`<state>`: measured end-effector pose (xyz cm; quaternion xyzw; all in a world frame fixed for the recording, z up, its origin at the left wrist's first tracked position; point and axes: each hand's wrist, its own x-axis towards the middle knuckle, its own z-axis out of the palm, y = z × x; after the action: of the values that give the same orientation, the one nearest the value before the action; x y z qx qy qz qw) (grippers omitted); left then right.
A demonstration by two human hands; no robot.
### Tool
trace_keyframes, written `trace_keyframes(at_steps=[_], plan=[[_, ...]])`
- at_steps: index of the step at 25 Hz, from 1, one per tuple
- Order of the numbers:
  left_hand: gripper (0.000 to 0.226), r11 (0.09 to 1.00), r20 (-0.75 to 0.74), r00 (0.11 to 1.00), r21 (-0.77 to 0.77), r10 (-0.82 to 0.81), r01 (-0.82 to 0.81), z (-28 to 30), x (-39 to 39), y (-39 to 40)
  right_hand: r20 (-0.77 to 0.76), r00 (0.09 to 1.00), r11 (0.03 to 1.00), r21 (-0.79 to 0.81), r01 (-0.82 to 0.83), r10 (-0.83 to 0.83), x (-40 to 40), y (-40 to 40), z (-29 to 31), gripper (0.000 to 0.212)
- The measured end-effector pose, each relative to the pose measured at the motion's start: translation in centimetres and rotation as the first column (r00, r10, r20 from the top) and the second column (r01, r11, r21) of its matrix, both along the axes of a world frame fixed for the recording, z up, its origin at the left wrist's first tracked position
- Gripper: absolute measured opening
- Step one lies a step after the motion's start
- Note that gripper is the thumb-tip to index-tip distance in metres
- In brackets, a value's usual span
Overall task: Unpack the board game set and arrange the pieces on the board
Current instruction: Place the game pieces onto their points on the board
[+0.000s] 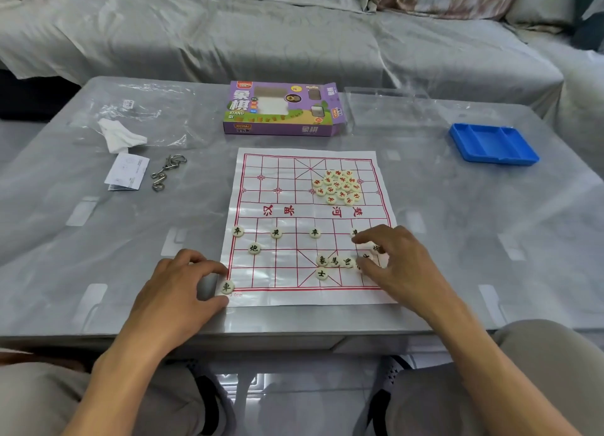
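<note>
Board: paper xiangqi sheet [287,203] with a red grid lies flat at the middle of the desk [490,239], its near edge close to the desk's front edge.
Left hand: left hand [178,292] rests at the board's near-left corner, thumb and forefinger curled either side of a black-lettered chariot piece [226,286] on the corner point.
Right hand: right hand [397,262] is over the board's near-right part, fingers bent down among a loose cluster of black pieces [340,262]; whether they pinch one cannot be told.
Black pieces placed: three soldiers [276,232] stand in a row along the line nearest the river, a fourth is half hidden by the right hand; a cannon [254,248] sits inside the left edge; an adviser [322,274] lies just below the cluster.
Red pieces: unsorted heap [338,186] on the board's far-right quarter, discs touching.
Box: purple game carton [282,109] lies beyond the board's far edge, its right flap open.
Elsewhere on desk: blue divided tray [493,143] toward the far-right corner; clear plastic lid [389,109] beside the carton; clear bag [140,109], white tissue [119,136], folded leaflet [125,171] and metal ring puzzle [166,172] on the left side.
</note>
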<state>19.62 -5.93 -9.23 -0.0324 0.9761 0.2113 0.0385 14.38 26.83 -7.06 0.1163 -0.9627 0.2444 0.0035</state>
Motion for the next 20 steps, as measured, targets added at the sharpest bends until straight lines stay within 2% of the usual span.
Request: trace_keyframes(at_steps=[3,9,14,17,20], plan=[[0.039,1.000,0.006,1.000,-0.006,0.005,-0.005,0.0,0.1,0.0,0.018,0.996,0.996,-0.009,0.090,-0.090,0.6,1.8,0.7,0.027],[0.039,1.000,0.003,1.000,0.008,-0.006,0.006,0.8,0.5,0.3,0.079,0.996,0.998,0.037,0.045,-0.048,1.4,0.6,0.4,0.024],[0.039,1.000,-0.005,1.000,-0.003,-0.006,0.006,0.4,0.5,0.1,0.119,0.991,0.998,0.005,0.068,-0.068,1.5,0.2,0.7,0.012],[0.037,1.000,-0.019,1.000,0.003,-0.007,0.007,0.3,0.3,0.1,0.177,0.976,0.989,-0.046,0.139,-0.129,1.6,1.7,1.4,0.015],[0.038,1.000,-0.009,1.000,-0.014,-0.006,0.006,0.3,0.2,0.2,0.156,0.969,0.981,0.014,0.194,-0.194,1.7,3.1,1.4,0.012]])
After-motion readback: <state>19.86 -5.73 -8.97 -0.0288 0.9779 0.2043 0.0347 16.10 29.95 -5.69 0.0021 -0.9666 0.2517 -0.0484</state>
